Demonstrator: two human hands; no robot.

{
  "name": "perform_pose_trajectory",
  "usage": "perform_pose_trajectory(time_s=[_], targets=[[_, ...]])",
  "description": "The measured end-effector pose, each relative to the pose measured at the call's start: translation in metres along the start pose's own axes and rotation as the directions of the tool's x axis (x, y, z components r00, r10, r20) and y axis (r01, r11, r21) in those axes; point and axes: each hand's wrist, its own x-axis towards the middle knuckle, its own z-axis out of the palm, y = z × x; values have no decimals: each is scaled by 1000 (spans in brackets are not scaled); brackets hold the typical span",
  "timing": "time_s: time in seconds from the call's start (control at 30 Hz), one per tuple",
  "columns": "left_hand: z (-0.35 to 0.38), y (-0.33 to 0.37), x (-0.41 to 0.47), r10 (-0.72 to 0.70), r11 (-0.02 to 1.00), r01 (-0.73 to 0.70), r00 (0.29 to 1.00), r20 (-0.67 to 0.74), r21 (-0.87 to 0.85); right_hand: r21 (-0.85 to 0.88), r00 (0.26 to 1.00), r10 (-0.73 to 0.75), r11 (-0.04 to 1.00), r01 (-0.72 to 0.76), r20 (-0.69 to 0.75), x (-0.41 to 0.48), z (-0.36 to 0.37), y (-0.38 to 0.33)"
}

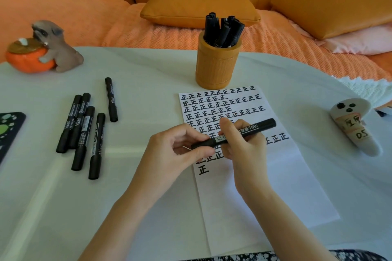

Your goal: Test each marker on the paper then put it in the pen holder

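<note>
**Item 1, our landmark.** An orange ribbed cylindrical pen holder (216, 65) stands upright on the pale cloth-covered desk (137, 65). We see a bunch of stored black markers (222, 29) in it, leaning on one another.

**Item 2.** A white paper sheet (286, 176) lies flat in front of the pen holder, its far edge just beside the holder's base. Rows of one repeated black character cover its far part.

**Item 3.** A black felt marker with a white printed label (263, 125) is held nearly level over the paper sheet, in front of the pen holder.
- The right hand (241, 150) has its grip curled round the barrel.
- The left hand (178, 150) has its grip pinching the marker's left end between thumb and fingers.
- We cannot tell whether the cap is fully seated.

**Item 4.** Five loose black markers (81, 133) lie on the desk, in front and to the left of the pen holder. Four are clustered close together, and one lies apart, nearer the holder.

**Item 5.** A grey dog figurine hugging an orange pumpkin-shaped pot (45, 48) stands far left of the pen holder.

**Item 6.** A white ghost-shaped figure with black dots and handwritten labels (352, 127) lies to the right of the pen holder.

**Item 7.** A dark pad with pale green blobs (8, 131) lies far left of the pen holder, cut off by the frame.

**Item 8.** A mustard leather cushion (199, 6) lies behind the pen holder.
</note>
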Motion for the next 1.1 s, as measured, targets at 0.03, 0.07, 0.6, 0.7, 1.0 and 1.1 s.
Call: perform_pose_trajectory(time_s=[0.03, 0.07, 0.6, 0.7, 1.0, 1.1], targets=[[1, 0, -1, 6, 1000, -6, 1000, -13, -18, 6, 1000, -6, 1000, 6, -3, 0, 0, 0], [1, 0, -1, 9, 999, -10, 1000, -25, -34, 10, 1000, -8, 1000, 8, -6, 0, 1, 0], [7, 7, -3, 29, 993, -42, 993, -111, -112, -2, 999, -37, 999, 37, 30, 0, 7, -7], [6, 7, 0, 54, 995, -64, 990, -128, -75, -6, 995, 43, 999, -42, 91, -1, 8, -8], [-11, 7, 5, 100, 992, -118, 956, -277, -50, -325, 918, -350, 860, 393, 185, 0, -10, -11], [-8, 7, 4, 93, 993, -107, 961, -260, -39, -485, 737, -567, 559, 673, 368, 10, -12, -5]])
